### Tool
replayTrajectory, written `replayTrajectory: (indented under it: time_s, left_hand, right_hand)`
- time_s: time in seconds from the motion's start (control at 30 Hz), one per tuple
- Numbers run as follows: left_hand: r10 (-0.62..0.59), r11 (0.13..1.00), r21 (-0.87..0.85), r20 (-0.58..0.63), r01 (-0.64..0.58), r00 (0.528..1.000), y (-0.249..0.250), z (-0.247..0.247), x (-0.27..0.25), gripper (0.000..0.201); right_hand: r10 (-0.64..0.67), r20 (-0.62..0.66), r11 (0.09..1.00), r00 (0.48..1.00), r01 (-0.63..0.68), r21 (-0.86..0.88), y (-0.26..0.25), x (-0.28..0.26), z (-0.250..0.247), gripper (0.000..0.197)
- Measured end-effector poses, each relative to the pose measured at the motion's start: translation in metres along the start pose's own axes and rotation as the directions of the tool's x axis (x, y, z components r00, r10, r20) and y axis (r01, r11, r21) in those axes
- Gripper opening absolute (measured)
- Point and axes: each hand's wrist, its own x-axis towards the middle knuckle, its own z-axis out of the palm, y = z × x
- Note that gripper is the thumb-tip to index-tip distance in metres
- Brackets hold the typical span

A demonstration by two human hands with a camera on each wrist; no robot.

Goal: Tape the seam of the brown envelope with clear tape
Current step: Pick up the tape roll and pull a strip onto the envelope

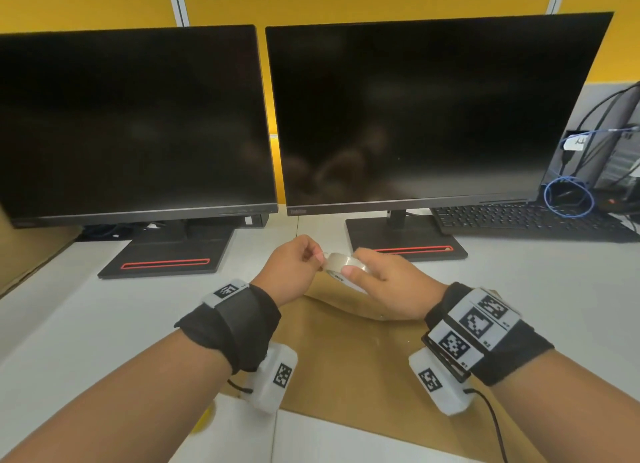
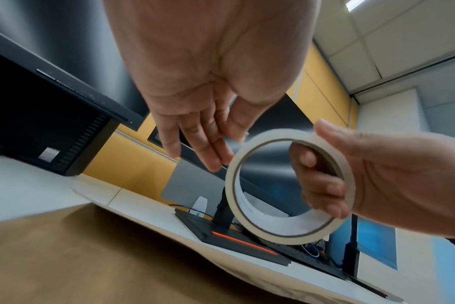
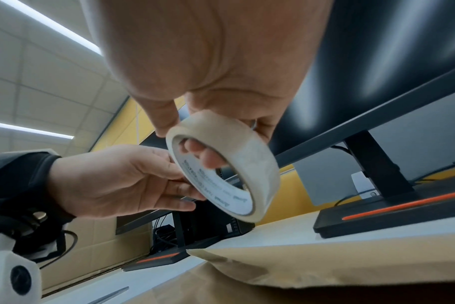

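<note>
Now right hand [image 1: 384,282] gripping tape roll [image 1: 346,265] through its core, left hand [image 1: 294,272] pinching roll's edge, both above envelope [image 1: 346,358].

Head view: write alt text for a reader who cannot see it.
The right hand holds a tape roll above a brown envelope while the left hand pinches at its edge. Two dark monitors stand behind.
</note>
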Motion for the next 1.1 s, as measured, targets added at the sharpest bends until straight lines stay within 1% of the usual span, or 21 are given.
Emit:
replayTrajectory:
  time_s: [0.03,0.1,0.2,0.27,0.33,0.4,0.47,0.5,0.6,0.67,0.77,0.87,0.93,1.0,1.1]
  left_hand:
    - [-0.018,1.000,-0.019,0.002,0.018,1.000,0.000,0.002,-0.001,0.009]
    - [-0.059,0.996,-0.065,0.007,0.059,0.998,0.001,0.005,-0.002,0.011]
    - [-0.138,0.973,-0.186,0.018,0.139,0.990,0.002,0.006,-0.002,0.012]
    - [-0.159,0.959,-0.232,0.031,0.162,0.987,0.003,0.003,-0.001,0.012]
    - [-0.173,0.958,-0.223,0.054,0.181,0.983,0.002,-0.004,0.000,0.011]
    - [-0.200,0.952,-0.222,0.072,0.211,0.977,-0.002,-0.011,0.001,0.010]
    - [-0.224,0.951,-0.198,0.086,0.237,0.971,-0.010,-0.016,0.001,0.010]
    - [-0.235,0.952,-0.178,0.088,0.247,0.968,-0.014,-0.018,0.001,0.010]
    - [-0.275,0.949,-0.142,0.061,0.281,0.960,-0.023,-0.020,0.006,0.009]
    - [-0.304,0.945,-0.104,0.057,0.309,0.951,-0.027,-0.020,0.010,0.006]
    - [-0.350,0.936,-0.016,0.081,0.352,0.933,-0.031,-0.016,0.017,0.011]
    - [-0.400,0.913,0.133,0.120,0.384,0.909,-0.034,-0.009,0.019,0.011]
    - [-0.424,0.904,0.116,0.140,0.411,0.895,-0.039,-0.008,0.021,0.012]
    - [-0.432,0.902,0.086,0.155,0.423,0.889,-0.042,-0.008,0.023,0.009]
    - [-0.449,0.893,0.089,0.156,0.440,0.880,-0.045,-0.009,0.026,0.007]
  right_hand:
    - [0.003,0.004,1.000,1.000,-0.003,-0.013,-0.001,0.001,0.001,0.026]
    - [0.019,0.001,0.999,1.000,-0.019,-0.032,-0.002,0.003,0.003,0.037]
    - [0.051,0.008,0.991,0.999,-0.050,-0.121,0.001,0.005,0.004,0.043]
    - [0.080,0.013,0.986,0.997,-0.078,-0.146,0.004,0.005,0.003,0.048]
    - [0.093,-0.004,0.989,0.996,-0.093,-0.113,0.008,0.004,0.001,0.044]
    - [0.108,-0.006,0.994,0.994,-0.108,-0.024,0.010,0.003,-0.004,0.029]
    - [0.115,0.024,0.991,0.993,-0.116,0.063,0.012,0.002,-0.007,0.016]
    - [0.110,0.038,0.991,0.993,-0.113,0.077,0.012,0.002,-0.007,0.015]
    - [0.076,0.051,0.996,0.996,-0.079,0.047,0.011,0.006,-0.003,0.024]
    - [0.056,0.029,0.998,0.998,-0.057,0.037,0.008,0.012,-0.001,0.023]
    - [0.055,0.003,0.998,0.998,-0.055,0.018,0.003,0.022,0.004,0.020]
    - [0.086,0.029,0.996,0.996,-0.086,-0.009,0.000,0.030,0.011,0.025]
    - [0.093,0.067,0.995,0.993,-0.090,-0.041,-0.001,0.036,0.016,0.029]
    - [0.091,0.074,0.993,0.993,-0.085,-0.076,-0.002,0.041,0.019,0.031]
    - [0.097,0.091,0.988,0.991,-0.085,-0.130,-0.007,0.049,0.021,0.031]
